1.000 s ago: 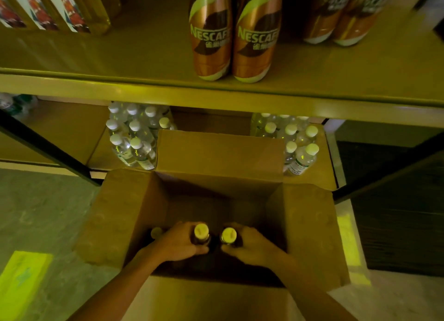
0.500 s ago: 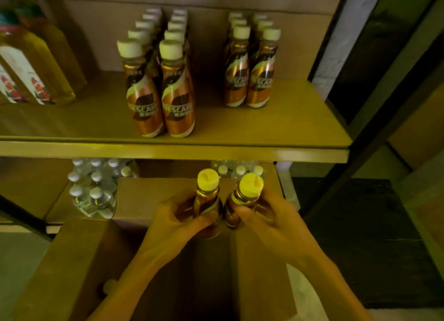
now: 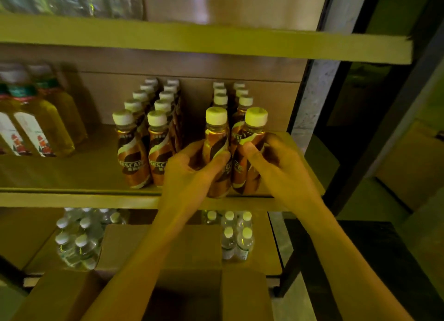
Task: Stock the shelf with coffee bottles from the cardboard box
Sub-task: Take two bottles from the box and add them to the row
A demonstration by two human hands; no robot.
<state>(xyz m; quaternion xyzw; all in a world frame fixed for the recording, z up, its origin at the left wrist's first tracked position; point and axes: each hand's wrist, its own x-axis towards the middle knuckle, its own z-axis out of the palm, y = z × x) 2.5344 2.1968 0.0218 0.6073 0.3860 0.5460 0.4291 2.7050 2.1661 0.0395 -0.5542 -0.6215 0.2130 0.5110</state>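
Observation:
My left hand point(image 3: 189, 176) grips a brown coffee bottle point(image 3: 215, 138) with a pale cap, and my right hand point(image 3: 276, 166) grips a second coffee bottle point(image 3: 252, 138) beside it. Both bottles stand upright at the front edge of the middle shelf point(image 3: 79, 198), in front of the right-hand double row of coffee bottles point(image 3: 230, 97). A longer double row of coffee bottles point(image 3: 146, 128) stands to the left. The open cardboard box point(image 3: 192, 294) lies below my forearms; its inside is dark.
Large yellow drink bottles point(image 3: 40, 126) stand at the shelf's left. Packs of water bottles point(image 3: 79, 239) fill the bottom shelf behind the box. An upper shelf board point(image 3: 216, 41) runs overhead. A dark post point(image 3: 374, 133) bounds the right side.
Both hands have lifted the two bottles out of the box and up to the middle shelf's front edge. The view has tilted upward with them.

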